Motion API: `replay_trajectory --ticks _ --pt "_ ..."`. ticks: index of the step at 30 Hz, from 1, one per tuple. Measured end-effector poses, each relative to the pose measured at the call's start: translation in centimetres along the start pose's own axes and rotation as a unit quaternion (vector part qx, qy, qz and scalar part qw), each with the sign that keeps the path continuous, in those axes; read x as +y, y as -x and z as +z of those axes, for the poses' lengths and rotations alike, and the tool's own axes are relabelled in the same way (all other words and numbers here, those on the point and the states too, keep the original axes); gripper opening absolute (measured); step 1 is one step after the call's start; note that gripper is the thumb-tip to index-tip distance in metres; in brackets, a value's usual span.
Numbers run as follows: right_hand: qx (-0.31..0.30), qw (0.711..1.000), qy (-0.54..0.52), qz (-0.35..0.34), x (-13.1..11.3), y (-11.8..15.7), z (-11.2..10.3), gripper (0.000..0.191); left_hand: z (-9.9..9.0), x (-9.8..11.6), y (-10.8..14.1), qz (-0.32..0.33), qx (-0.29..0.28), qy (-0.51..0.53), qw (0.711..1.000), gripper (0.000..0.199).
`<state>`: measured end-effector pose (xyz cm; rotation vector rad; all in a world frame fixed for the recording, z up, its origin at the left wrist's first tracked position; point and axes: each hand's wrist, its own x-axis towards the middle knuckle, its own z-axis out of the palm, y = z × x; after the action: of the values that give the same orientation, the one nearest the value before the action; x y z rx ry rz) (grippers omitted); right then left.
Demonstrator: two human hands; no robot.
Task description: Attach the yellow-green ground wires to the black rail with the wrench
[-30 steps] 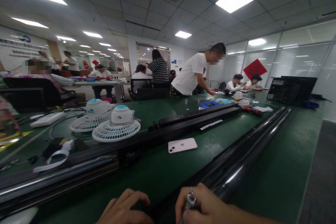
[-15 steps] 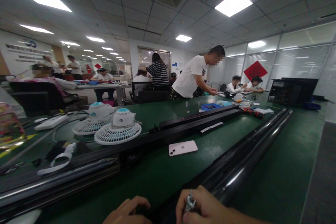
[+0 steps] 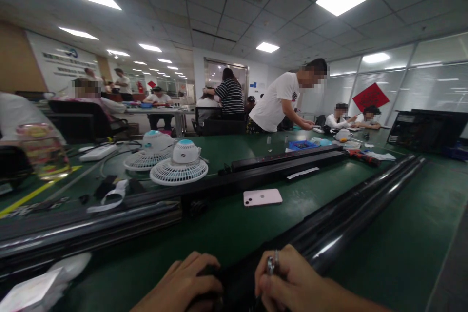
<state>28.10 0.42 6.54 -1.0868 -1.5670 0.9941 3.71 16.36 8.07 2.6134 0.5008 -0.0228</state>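
My right hand [image 3: 288, 278] is closed around a small silver metal tool [image 3: 271, 265], whose jaw-like end pokes out between thumb and forefinger. The grip hides the rest of it. Just left of it, my left hand [image 3: 186, 280] is curled with its fingers over a dark piece [image 3: 210, 273], whose shape is mostly covered. Both hands are at the near end of a long black bar [image 3: 243, 273] that lies on the green table. Long glossy black tubes [image 3: 340, 239] run beside it away to the right.
A pink phone [image 3: 263, 197] lies ahead of my hands. Two white fans [image 3: 179, 168] [image 3: 149, 153] stand at the back left, near black rails [image 3: 91, 226] and a white strap [image 3: 114, 195]. Farther off are a blue tray [image 3: 302, 146] and a person in white [image 3: 274, 100] leaning over the table.
The view has swung left, so things sit farther right. My left hand has come up, its fingers curling over the dark piece. The silver tool has turned in my right hand.
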Motion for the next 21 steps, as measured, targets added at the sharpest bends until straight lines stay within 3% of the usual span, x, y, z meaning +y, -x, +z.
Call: replay_trajectory --ticks 4,9,16,21 --pt "0.003 0.997 0.072 -0.025 -0.4 0.1 -0.1 0.022 -0.1 1.2 -0.6 -0.016 0.009 -0.025 1.0 0.016" --pt "0.014 0.991 0.131 -0.021 -0.8 -0.1 -0.1 0.015 1.1 0.2 -2.0 0.007 0.031 -0.064 0.997 0.02" --pt "-0.003 0.994 0.11 0.003 -0.7 -0.4 0.0 0.011 2.8 -1.6 -2.8 0.088 0.077 -0.077 0.99 0.01" --pt "-0.001 0.995 0.099 -0.012 -0.6 -0.5 0.0 0.014 3.1 -1.2 -2.7 0.068 0.108 -0.059 0.99 0.013"
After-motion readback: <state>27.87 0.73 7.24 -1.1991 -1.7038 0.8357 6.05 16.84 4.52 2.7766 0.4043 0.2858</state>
